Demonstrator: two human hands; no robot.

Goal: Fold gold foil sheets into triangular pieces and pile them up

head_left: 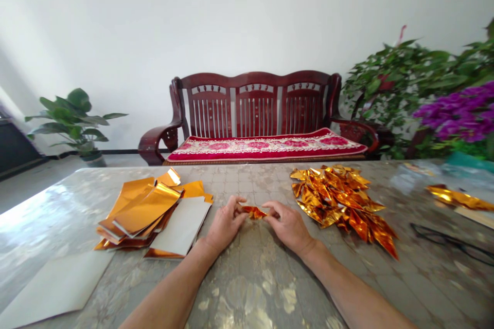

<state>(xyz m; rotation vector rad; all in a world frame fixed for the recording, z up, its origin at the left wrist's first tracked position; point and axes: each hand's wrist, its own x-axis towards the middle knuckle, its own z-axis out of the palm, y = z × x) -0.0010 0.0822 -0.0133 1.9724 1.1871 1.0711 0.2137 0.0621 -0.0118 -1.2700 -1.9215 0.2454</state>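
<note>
A small folded piece of gold foil paper (253, 212) is held between my two hands, just above the middle of the table. My left hand (227, 221) pinches its left end between thumb and fingers. At its right tip, my right hand (286, 223) pinches the other pointed end. To the left lies a loose stack of flat gold foil paper sheets (144, 205), some with the pale backing up. On the right is a heap of folded gold foil pieces (339, 198), shiny and pointed.
The table (247, 277) has a glossy patterned cover. A pale sheet (57, 285) lies at the front left. Eyeglasses (455, 241), clear plastic (412, 177) and more gold foil (459, 198) are at the right. Behind stand a wooden bench (257, 108) and potted plants (79, 121).
</note>
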